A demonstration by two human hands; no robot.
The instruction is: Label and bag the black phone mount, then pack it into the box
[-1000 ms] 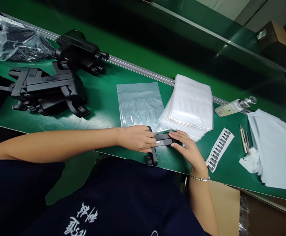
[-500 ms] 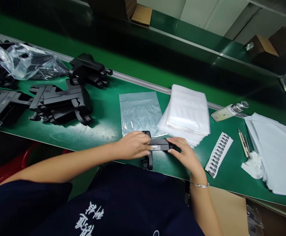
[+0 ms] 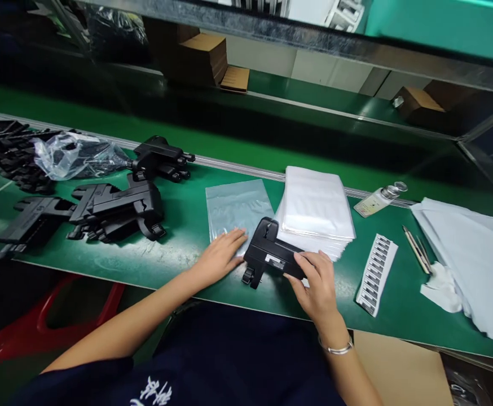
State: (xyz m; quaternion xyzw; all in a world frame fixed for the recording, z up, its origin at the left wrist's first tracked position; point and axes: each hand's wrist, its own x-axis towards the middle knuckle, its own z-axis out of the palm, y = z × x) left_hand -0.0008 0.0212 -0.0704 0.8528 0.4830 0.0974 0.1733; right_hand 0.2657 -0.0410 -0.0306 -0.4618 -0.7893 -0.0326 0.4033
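Note:
My right hand [image 3: 316,282] grips one end of a black plastic holder [image 3: 278,254] with a white label on its face and stubby arms at its far end. The holder is tilted above the bench, near the front edge. A clear plastic bag [image 3: 238,206] lies flat just beyond. With fingers stretched out, my left hand [image 3: 221,256] rests at the bag's lower edge, left of the holder and apart from it. Right of the bag, a thick stack of clear bags [image 3: 316,203] is partly covered by the holder.
Several more black holders [image 3: 115,208] lie at left, beside a crumpled plastic bag [image 3: 77,155]. To the right are a label strip [image 3: 375,273], a pump bottle [image 3: 379,198], tweezers [image 3: 422,251] and white sheets [image 3: 475,259]. A metal-edged shelf [image 3: 293,42] crosses overhead.
The left hand has let go of the black holder and moved onto the flat bag. The right hand has lifted and turned the holder, so its label now faces up. The camera view has tilted upward.

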